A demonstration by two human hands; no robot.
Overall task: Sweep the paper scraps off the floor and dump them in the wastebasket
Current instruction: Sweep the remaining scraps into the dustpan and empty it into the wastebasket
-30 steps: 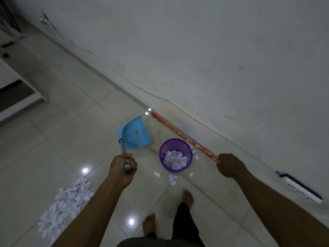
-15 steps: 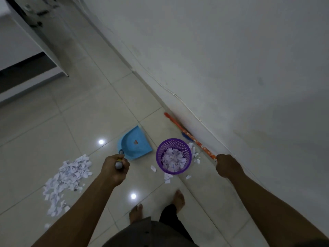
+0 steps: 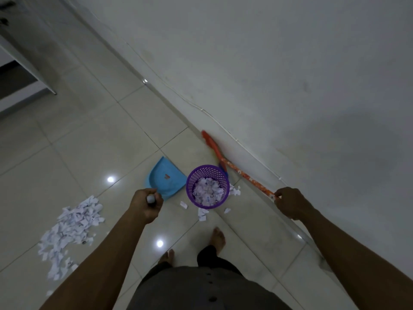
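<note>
A purple mesh wastebasket (image 3: 192, 182) stands on the tiled floor, partly filled with white paper scraps. Left of it sits a blue dustpan (image 3: 165, 175), its upright handle gripped by my left hand (image 3: 146, 203). My right hand (image 3: 290, 203) grips the near end of the orange broom (image 3: 243, 175), whose head lies along the base of the wall behind the basket. A large pile of paper scraps (image 3: 69, 229) lies on the floor to the lower left. A few loose scraps (image 3: 202, 213) lie around the basket's foot.
A white wall (image 3: 290, 74) with a thin cable along its base runs diagonally on the right. A white furniture leg (image 3: 44, 83) stands at the upper left. My bare feet (image 3: 218, 239) are just behind the basket.
The view has turned and the dustpan has come down beside the basket. Both hands keep their grips; the broom stays along the wall.
</note>
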